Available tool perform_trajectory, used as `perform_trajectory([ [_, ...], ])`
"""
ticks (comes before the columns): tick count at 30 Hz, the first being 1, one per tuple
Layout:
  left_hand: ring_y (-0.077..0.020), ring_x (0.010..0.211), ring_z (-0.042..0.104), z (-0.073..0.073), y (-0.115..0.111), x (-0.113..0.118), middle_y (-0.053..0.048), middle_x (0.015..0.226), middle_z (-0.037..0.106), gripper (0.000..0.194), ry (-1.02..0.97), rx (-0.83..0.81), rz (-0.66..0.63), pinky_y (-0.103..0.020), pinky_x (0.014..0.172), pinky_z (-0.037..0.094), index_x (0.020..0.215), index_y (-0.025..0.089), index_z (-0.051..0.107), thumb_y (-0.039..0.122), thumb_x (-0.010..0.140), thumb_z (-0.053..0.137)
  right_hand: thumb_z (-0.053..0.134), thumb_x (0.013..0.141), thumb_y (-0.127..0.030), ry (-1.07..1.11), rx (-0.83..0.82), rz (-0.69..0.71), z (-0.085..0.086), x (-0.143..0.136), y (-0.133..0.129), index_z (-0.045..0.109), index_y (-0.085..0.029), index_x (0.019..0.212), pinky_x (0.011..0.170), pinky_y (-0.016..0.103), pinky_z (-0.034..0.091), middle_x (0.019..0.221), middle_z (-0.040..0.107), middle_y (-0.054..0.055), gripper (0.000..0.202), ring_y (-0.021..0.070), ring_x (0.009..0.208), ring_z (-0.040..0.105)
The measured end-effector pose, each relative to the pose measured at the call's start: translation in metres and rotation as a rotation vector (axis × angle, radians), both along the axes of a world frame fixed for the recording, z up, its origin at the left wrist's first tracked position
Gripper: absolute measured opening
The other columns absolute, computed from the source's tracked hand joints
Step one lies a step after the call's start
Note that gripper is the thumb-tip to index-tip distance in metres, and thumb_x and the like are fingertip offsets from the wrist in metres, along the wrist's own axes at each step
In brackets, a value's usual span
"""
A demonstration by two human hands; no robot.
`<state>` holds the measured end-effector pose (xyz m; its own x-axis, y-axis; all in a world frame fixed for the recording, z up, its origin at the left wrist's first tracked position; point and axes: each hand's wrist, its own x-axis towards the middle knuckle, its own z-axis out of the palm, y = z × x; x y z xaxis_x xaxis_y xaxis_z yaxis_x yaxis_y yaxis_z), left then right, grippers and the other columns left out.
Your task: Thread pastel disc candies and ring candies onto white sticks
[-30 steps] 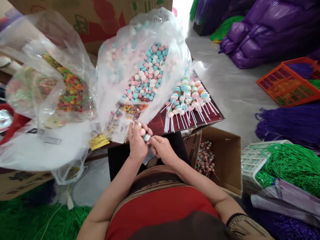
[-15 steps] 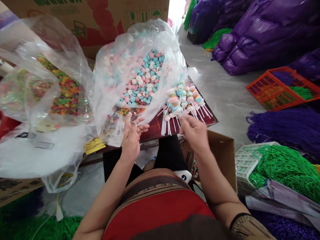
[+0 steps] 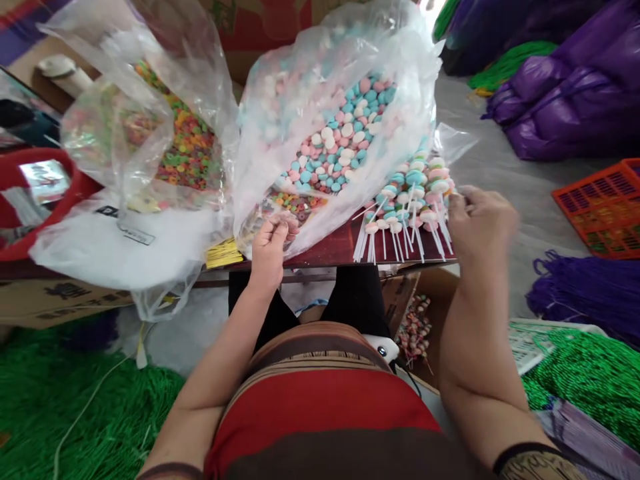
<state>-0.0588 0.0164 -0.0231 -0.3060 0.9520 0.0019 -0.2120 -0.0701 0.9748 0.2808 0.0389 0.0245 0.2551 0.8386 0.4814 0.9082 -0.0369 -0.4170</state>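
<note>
Pink, blue and white candies lie in a large clear plastic bag. My left hand is at the bag's near edge, fingers curled together beside small ring candies; what it holds, if anything, is too small to make out. To the right, candy skewers on white sticks lie in a pile on the dark red table. My right hand is at the right end of that pile, fingers bent and blurred; whether it grips a stick is hidden.
Further left are a bag of colourful ring candies, yellow ties and a red basin. A cardboard box with skewers is below the table. Right, on the floor, stand an orange crate and purple bags.
My right hand has moved right, from the pile's front to its right end. The fingers of my left hand have closed together. The view has shifted left.
</note>
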Motion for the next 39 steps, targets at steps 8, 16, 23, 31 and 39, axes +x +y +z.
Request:
perform_trajectory([
  [8,-0.0163,0.087,0.072,-0.013,0.001,0.001,-0.003,0.09,0.078,0.017,0.329,0.01,-0.123,-0.029,0.087,0.055,0.1,0.022,0.076,0.034,0.089,0.07,0.052,0.101,-0.022,0.018,-0.385,0.56,-0.021,-0.105,-0.041,0.083,-0.021,0.108,0.086,0.039,0.057,0.102,0.083,0.012,0.031,0.0277,0.093,0.075],
  [16,-0.021,0.098,0.071,-0.009,-0.01,0.026,-0.006,0.101,0.079,0.018,0.849,0.167,-0.414,-0.033,0.095,0.053,0.1,0.022,0.078,0.023,0.096,0.06,0.045,0.098,-0.009,-0.29,-0.449,0.576,-0.025,-0.087,-0.028,0.079,-0.016,0.123,0.089,0.038,0.054,0.12,0.08,0.017,0.043,0.0299,0.107,0.073],
  [23,-0.0339,0.112,0.07,-0.005,0.011,0.098,-0.022,0.118,0.073,0.025,1.433,0.106,-0.663,-0.043,0.096,0.052,0.114,0.008,0.074,0.026,0.098,0.065,0.053,0.101,-0.027,0.115,-0.232,0.41,-0.03,-0.076,-0.048,0.082,-0.022,0.117,0.091,0.039,0.06,0.11,0.085,0.01,0.034,0.0277,0.099,0.08],
  [31,-0.039,0.109,0.075,0.009,0.029,0.083,-0.026,0.117,0.075,0.03,1.545,-0.078,-0.681,-0.045,0.087,0.058,0.119,0.006,0.073,0.017,0.096,0.058,0.059,0.097,-0.034,0.435,-0.228,0.371,-0.043,-0.073,-0.077,0.084,-0.022,0.111,0.088,0.042,0.064,0.103,0.086,0.01,0.031,0.0273,0.092,0.082],
  [39,-0.0388,0.098,0.077,0.011,0.032,0.061,-0.022,0.097,0.079,0.017,1.427,-0.173,-0.602,-0.045,0.085,0.057,0.095,0.013,0.075,0.018,0.087,0.062,0.057,0.097,-0.032,0.478,-0.232,0.442,-0.044,-0.094,-0.068,0.084,-0.023,0.11,0.088,0.041,0.063,0.101,0.085,0.009,0.031,0.026,0.088,0.081],
])
